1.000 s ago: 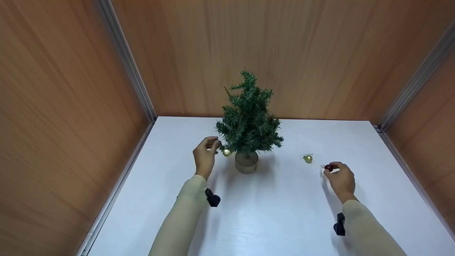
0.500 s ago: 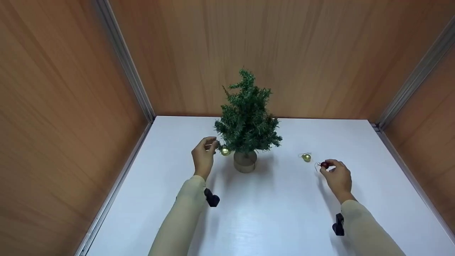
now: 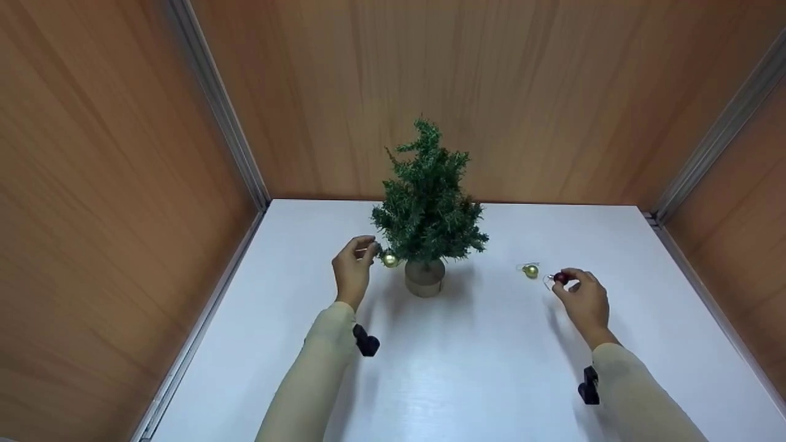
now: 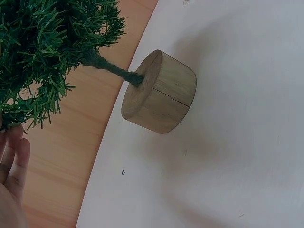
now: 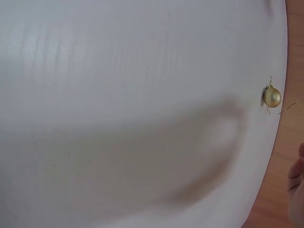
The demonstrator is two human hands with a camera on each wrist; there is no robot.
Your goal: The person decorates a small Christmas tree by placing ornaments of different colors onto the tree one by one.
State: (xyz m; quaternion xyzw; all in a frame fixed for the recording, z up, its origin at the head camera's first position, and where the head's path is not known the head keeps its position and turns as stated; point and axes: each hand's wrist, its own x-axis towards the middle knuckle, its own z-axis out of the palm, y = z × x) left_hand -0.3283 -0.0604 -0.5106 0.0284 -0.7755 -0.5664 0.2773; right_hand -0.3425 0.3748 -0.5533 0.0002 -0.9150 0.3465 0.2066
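A small artificial Christmas tree (image 3: 428, 202) stands upright on a round wooden base (image 4: 161, 95). At its lower left, my left hand (image 3: 352, 270) pinches the tip of a branch (image 4: 23, 111) between thumb and fingers. Just right of those fingertips hangs a gold bauble (image 3: 390, 260). My right hand (image 3: 586, 304) holds a dark red bauble (image 3: 560, 278) between thumb and fingertips, above the white table, its thin loop pointing left. In the right wrist view only part of that hand shows, and the red bauble is out of sight. A second gold bauble (image 3: 530, 271) lies on the table left of it.
The white table (image 3: 479, 368) is bounded by wooden panels (image 3: 522, 104) at the back and both sides. Metal strips (image 3: 230, 116) run along the corners. Each sleeve carries a small black camera (image 3: 366, 341) at the wrist.
My right hand has moved slightly left and away from me with the red bauble, nearer to the gold one on the table. My left hand has stayed at the branch.
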